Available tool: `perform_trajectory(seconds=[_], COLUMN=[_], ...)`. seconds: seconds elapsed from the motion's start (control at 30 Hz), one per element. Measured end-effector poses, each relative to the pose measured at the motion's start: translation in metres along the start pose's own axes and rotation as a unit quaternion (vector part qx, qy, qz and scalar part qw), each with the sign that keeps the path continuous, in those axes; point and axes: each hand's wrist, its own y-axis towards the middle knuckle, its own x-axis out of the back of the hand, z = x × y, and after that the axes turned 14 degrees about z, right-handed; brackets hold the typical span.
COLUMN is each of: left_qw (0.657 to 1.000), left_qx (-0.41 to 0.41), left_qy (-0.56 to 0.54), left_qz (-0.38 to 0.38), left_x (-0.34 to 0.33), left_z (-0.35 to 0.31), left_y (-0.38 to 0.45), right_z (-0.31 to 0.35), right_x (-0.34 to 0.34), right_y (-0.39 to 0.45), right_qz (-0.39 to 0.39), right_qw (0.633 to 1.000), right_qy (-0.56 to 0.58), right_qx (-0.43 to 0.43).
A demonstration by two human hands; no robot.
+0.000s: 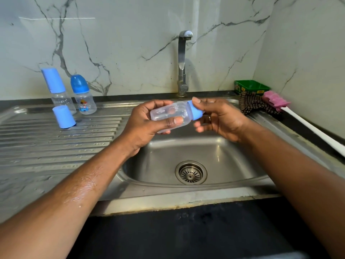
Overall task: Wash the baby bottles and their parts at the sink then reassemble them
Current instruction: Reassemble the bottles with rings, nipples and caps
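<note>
A clear baby bottle [169, 114] lies sideways in the air above the steel sink [160, 161], its light blue screw ring [195, 110] pointing right. My left hand [147, 126] grips the bottle's body. My right hand [218, 118] holds the blue ring, thumb on top. On the drainboard at the left stand two more bottles: one with a tall light blue cap [57, 88] and one with a darker blue dome cap [83, 95]. A loose light blue cap [63, 116] stands in front of them.
The tap [183, 62] rises behind the basin and no water runs. At the right lie a checked cloth [252, 104], a green tub [251, 87] and a bottle brush with pink sponge head [274, 100] and long white handle. The drain [190, 172] sits mid-basin.
</note>
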Motion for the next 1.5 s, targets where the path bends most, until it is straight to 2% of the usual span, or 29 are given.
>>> perform_trajectory(seconds=[0.1,0.2,0.27,0.37,0.43,0.5,0.6,0.63,0.7,0.8,0.9,0.97,1.03,1.17,1.37,1.43,1.5], left_qw=[1.000,0.999,0.999,0.985,0.980,0.979,0.952,0.952,0.969,0.987,0.975,0.972,0.981,0.995,0.991,0.988,0.988], left_qx=[-0.005,-0.004,0.029,0.088,0.089,0.089,0.108,0.112,0.111,0.115,0.131,0.124,0.118,0.090,0.091,0.094,0.093], left_qy=[0.029,0.030,0.044,0.105,0.121,0.149,0.282,0.281,0.213,0.050,-0.117,-0.130,-0.079,0.028,0.096,0.117,0.118], left_qz=[-0.009,-0.028,0.004,0.101,0.127,0.105,0.055,0.052,0.063,0.096,0.139,0.149,0.131,0.044,-0.018,-0.042,-0.038], left_x=[-0.002,0.002,0.004,-0.001,-0.006,-0.009,-0.016,-0.018,-0.020,-0.024,-0.028,-0.026,-0.025,-0.032,-0.040,-0.039,-0.033], left_z=[0.004,0.006,0.007,0.011,0.013,0.012,0.011,0.009,0.007,-0.006,-0.014,-0.017,-0.015,-0.002,0.012,0.015,0.013], left_y=[0.001,0.005,0.005,-0.001,0.000,0.003,0.005,0.005,0.005,-0.001,-0.007,-0.007,-0.006,0.001,0.010,0.010,0.010], right_z=[-0.001,0.001,-0.002,-0.011,-0.016,-0.016,-0.014,-0.013,-0.011,-0.008,-0.001,0.004,0.005,-0.001,-0.012,-0.010,-0.007], right_x=[-0.003,-0.002,-0.001,-0.004,-0.009,-0.016,-0.028,-0.032,-0.035,-0.037,-0.040,-0.040,-0.040,-0.052,-0.063,-0.066,-0.064], right_y=[0.000,0.000,0.001,0.004,0.005,0.007,0.009,0.009,0.009,0.005,0.003,0.001,0.000,0.003,0.015,0.016,0.014], right_qz=[-0.057,-0.009,0.025,0.044,0.046,0.009,-0.082,-0.103,-0.113,-0.027,0.070,0.088,0.061,-0.067,-0.229,-0.227,-0.163], right_qw=[0.996,1.000,0.999,0.999,0.998,0.998,0.988,0.985,0.985,0.995,0.995,0.992,0.993,0.992,0.969,0.970,0.983], right_qy=[-0.059,0.007,0.039,0.001,-0.007,-0.027,-0.080,-0.088,-0.079,-0.047,0.009,0.042,0.024,-0.012,-0.032,-0.015,0.021], right_qx=[-0.023,-0.008,0.014,0.021,0.034,0.063,0.103,0.111,0.108,0.078,0.076,0.085,0.100,0.110,0.093,0.089,0.088])
